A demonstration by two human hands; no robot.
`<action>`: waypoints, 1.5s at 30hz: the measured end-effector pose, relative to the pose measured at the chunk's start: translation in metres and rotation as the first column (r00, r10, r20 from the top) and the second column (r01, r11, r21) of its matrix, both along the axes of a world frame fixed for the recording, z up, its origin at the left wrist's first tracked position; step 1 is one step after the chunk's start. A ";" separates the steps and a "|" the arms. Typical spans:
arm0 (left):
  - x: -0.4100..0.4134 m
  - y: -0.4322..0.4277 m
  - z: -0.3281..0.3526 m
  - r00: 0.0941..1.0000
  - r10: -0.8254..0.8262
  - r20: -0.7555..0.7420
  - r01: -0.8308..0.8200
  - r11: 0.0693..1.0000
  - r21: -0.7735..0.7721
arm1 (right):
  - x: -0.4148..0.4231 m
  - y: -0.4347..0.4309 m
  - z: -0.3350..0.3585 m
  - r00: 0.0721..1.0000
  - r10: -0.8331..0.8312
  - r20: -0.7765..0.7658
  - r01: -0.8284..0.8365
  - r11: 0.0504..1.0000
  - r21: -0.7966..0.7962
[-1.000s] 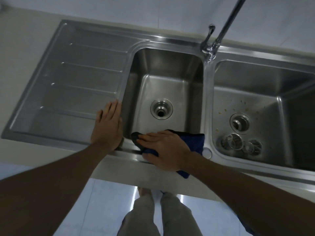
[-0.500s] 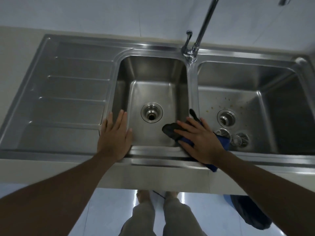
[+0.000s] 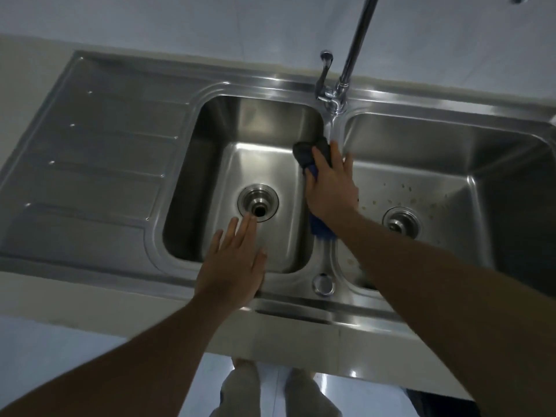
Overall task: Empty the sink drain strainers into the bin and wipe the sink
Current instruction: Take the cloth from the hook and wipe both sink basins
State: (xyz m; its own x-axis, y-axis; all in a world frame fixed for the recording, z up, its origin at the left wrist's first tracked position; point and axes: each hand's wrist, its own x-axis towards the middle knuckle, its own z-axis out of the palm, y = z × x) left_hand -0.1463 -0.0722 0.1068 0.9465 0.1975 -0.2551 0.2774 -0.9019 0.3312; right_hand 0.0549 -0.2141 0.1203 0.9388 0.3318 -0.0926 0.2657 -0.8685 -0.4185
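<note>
Looking from the left, I see the ribbed drainboard (image 3: 90,164) of the steel sink (image 3: 270,82), its ridges running left to right. Next comes the left basin (image 3: 210,152) with its open drain (image 3: 257,202). My left hand (image 3: 231,272) lies flat and open, palm down, at the basin's near rim, fingers spread and pointing away from me toward that drain, holding nothing. Further right, my right hand (image 3: 329,183) presses a dark blue cloth (image 3: 311,153) onto the divider between the two basins. The cloth's long axis runs along the divider, near to far: one bunched dark end sticks out past my fingertips toward the tap (image 3: 331,97), and a bluer end shows below my wrist. The hand lies spread over the cloth, pressing rather than clenching it. Rightmost, the right basin (image 3: 481,164) has small specks of debris (image 3: 400,200) scattered on its floor around its drain (image 3: 401,221).
</note>
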 end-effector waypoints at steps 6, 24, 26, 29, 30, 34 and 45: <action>0.000 -0.001 0.004 1.000 -0.003 -0.027 0.003 1.000 0.000 | 0.036 0.015 0.000 0.998 -0.058 0.029 0.058 0.998 0.001; 0.003 -0.004 0.011 0.999 -0.015 -0.035 0.014 1.000 -0.015 | 0.069 0.008 -0.009 0.980 -0.197 -0.028 0.199 0.968 0.154; 0.002 -0.004 0.011 0.999 -0.018 -0.039 0.018 1.000 -0.013 | 0.080 0.010 -0.004 0.968 -0.243 -0.066 0.250 0.954 0.163; 0.002 -0.004 0.011 0.999 -0.020 -0.040 0.019 1.000 -0.018 | 0.104 0.018 0.006 0.929 -0.337 -0.156 0.359 0.921 0.153; 0.003 -0.003 0.011 0.999 -0.023 -0.040 0.023 1.000 -0.018 | 0.106 0.020 0.008 0.925 -0.345 -0.160 0.367 0.919 0.146; 0.003 -0.003 0.009 0.999 -0.032 -0.030 0.032 0.999 -0.024 | 0.065 0.014 0.002 0.984 -0.179 -0.008 0.180 0.981 0.076; 0.003 -0.003 0.012 0.999 -0.035 -0.033 0.034 0.999 -0.036 | 0.033 -0.017 -0.007 0.823 -0.337 -0.457 0.522 0.766 0.375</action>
State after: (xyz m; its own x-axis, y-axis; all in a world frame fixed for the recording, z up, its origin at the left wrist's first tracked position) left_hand -0.1435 -0.0757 0.1191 0.9434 0.1554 -0.2929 0.2581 -0.8988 0.3544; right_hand 0.0882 -0.2309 0.1130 0.9253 -0.0117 -0.3791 -0.3282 -0.5259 -0.7847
